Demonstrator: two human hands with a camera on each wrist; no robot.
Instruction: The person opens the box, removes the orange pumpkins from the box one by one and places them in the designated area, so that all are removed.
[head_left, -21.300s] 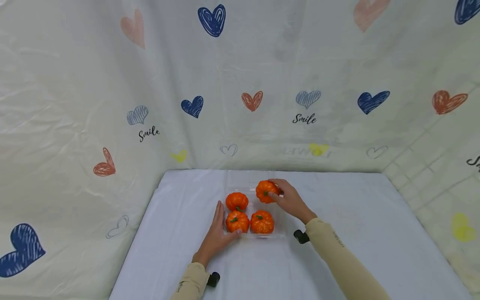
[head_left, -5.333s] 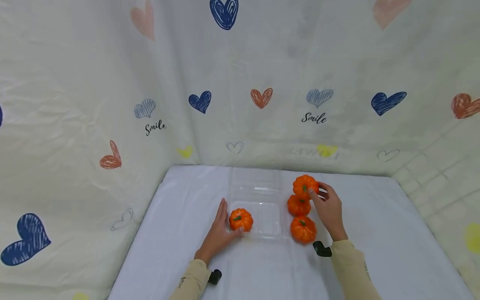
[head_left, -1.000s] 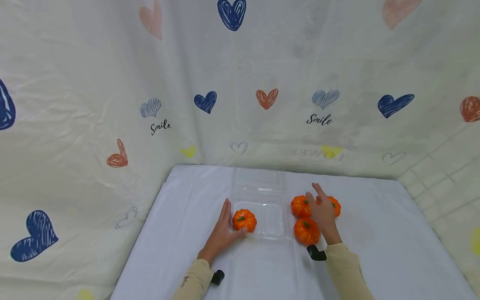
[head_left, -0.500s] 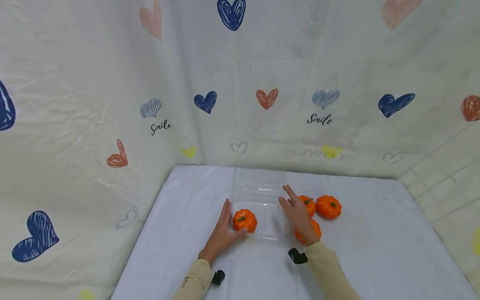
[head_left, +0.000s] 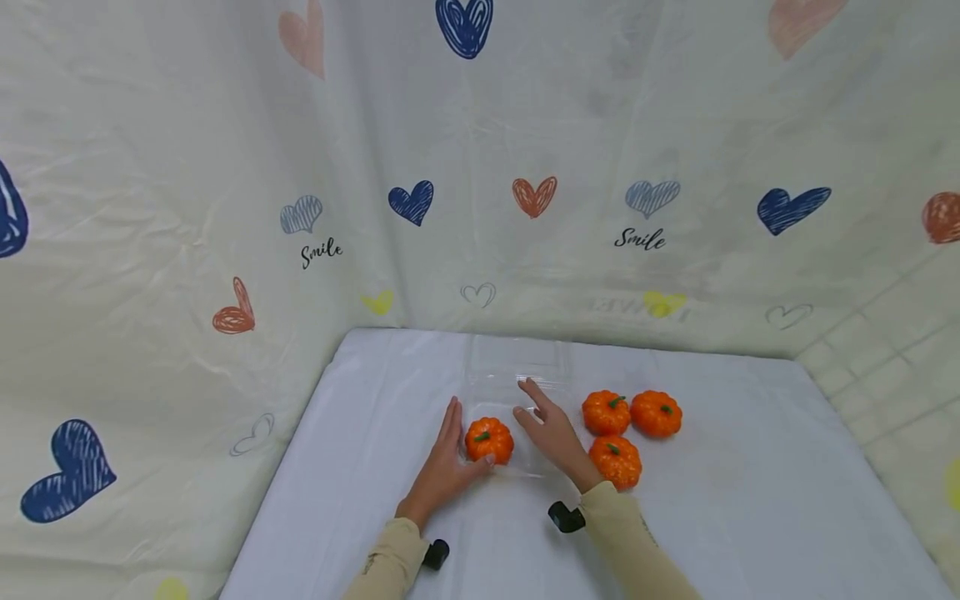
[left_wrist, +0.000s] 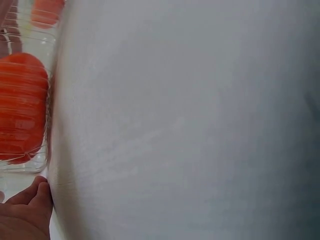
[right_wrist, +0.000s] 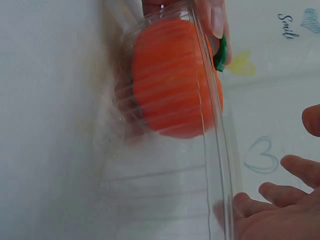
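Observation:
A clear plastic box [head_left: 531, 468] with its lid folded back lies on the white cloth. One orange pumpkin [head_left: 489, 441] with a green stem sits in the box's left part; the right wrist view shows this pumpkin [right_wrist: 172, 80] through the clear wall. The left hand [head_left: 442, 475] rests along the box's left side, fingers straight, thumb at the front edge by the pumpkin. Over the box's right part, the right hand [head_left: 553, 435] is held with fingers spread and nothing between them; the right wrist view also shows that hand [right_wrist: 280, 210] beside the box rim.
Three more orange pumpkins stand right of the box: one behind [head_left: 606, 412], one farther right [head_left: 657, 414] and one in front [head_left: 616, 462], close beside the right forearm. A curtain [head_left: 570, 125] printed with hearts hangs behind the table.
The right hand released a pumpkin at the far right and moved left over the box. Compared with the oldest frame, three pumpkins have gone from the box to its right. The left hand stays at the box.

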